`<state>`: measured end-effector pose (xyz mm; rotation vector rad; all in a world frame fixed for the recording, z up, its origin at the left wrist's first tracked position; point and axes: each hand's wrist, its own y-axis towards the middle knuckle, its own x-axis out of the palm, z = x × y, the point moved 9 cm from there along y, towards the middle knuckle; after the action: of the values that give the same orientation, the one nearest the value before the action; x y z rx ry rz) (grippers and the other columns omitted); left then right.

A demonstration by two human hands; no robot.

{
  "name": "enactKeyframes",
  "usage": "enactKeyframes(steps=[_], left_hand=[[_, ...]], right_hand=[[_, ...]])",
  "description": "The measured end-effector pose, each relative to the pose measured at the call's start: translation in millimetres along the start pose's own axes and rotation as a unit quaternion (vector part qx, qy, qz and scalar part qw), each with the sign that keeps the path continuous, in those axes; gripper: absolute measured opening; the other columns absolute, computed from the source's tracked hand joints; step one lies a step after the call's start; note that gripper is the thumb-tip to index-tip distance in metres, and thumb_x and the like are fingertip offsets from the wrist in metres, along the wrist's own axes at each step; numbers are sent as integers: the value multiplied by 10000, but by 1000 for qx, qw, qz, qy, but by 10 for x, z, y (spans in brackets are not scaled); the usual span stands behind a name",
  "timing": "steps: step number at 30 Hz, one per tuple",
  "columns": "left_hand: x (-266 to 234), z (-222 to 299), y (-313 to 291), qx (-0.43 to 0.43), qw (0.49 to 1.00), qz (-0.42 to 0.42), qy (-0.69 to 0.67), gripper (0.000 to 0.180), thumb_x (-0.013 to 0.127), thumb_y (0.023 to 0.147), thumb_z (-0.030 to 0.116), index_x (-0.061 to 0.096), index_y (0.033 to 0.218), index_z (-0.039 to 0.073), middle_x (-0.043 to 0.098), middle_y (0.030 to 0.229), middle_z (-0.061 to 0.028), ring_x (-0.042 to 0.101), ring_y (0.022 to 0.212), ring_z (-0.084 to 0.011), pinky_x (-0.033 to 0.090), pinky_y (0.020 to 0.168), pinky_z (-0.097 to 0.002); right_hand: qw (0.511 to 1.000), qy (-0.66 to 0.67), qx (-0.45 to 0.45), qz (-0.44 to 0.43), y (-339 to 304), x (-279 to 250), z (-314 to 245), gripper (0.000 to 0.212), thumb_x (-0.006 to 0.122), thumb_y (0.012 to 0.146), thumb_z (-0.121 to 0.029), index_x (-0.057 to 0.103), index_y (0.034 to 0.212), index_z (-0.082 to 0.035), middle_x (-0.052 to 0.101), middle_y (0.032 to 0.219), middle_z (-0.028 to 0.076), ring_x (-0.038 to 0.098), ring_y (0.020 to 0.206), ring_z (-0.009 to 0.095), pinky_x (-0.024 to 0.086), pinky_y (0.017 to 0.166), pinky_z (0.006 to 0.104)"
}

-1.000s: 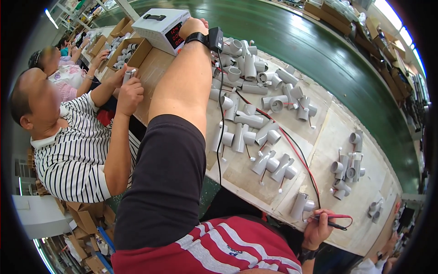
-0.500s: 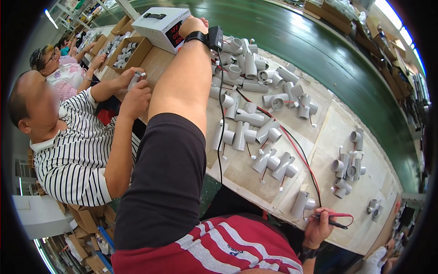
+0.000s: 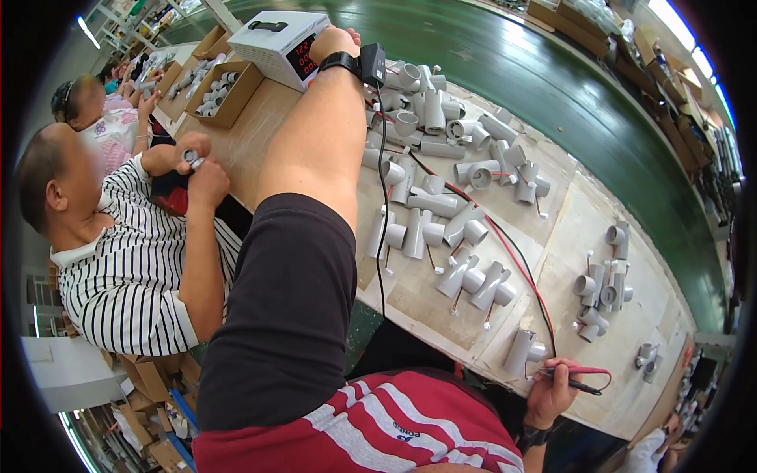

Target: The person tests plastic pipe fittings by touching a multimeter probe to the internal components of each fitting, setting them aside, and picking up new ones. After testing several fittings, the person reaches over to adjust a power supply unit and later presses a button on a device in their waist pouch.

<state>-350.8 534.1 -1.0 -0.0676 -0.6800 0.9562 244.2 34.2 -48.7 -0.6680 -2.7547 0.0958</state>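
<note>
Red and black probes (image 3: 582,370), slim and pen-like

Cardboard boxes (image 3: 582,35) sit beyond a green surface (image 3: 505,51).

A pale, worn counter (image 3: 646,315) curves across the room, bordered on its far side by a broad, glossy green surface (image 3: 473,47) that catches the overhead light, with darker green floor (image 3: 361,327) visible below its near edge. Bright strip lights (image 3: 694,59) glow at upper right, above packed rows of open cardboard boxes (image 3: 666,106), while more brown cartons (image 3: 150,386) crowd the lower left beside a smooth whitish surface (image 3: 75,374).
</note>
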Motion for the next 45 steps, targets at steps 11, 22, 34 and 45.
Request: enactKeyframes(steps=[11,22,34,45], left_hand=[[6,-9,58,-13,1000,-1,-25,210,549,1025,154,579,1003,-53,680,767,-181,654,616,-276,507,509,-369],[6,23,45,-4,1000,-7,-19,244,539,1031,179,580,963,-52,677,758,-176,647,600,-272,502,501,-366],[126,116,-405,-5,1000,-20,-1,410,546,1037,352,560,1009,-57,664,752,-183,632,578,-273,497,498,-388],[885,1141,-3435,-134,822,-553,27,170,631,960,154,657,1018,-4,711,822,-121,664,703,-194,530,632,-280]], right_hand=[[1000,4,-3,-1,-5,6,-8,134,647,993,-112,596,1086,-31,655,939,149,597,698,193,508,592,297],[1000,10,-3,3,-4,-3,26,138,649,995,-117,596,1084,-25,653,932,146,597,696,192,512,598,296],[999,20,-8,-27,9,25,-1,131,625,1016,-111,592,1115,-32,660,944,133,599,705,180,502,589,282],[996,81,18,-32,51,36,106,88,629,1008,-60,629,1095,-47,702,930,128,661,800,197,531,609,316]])
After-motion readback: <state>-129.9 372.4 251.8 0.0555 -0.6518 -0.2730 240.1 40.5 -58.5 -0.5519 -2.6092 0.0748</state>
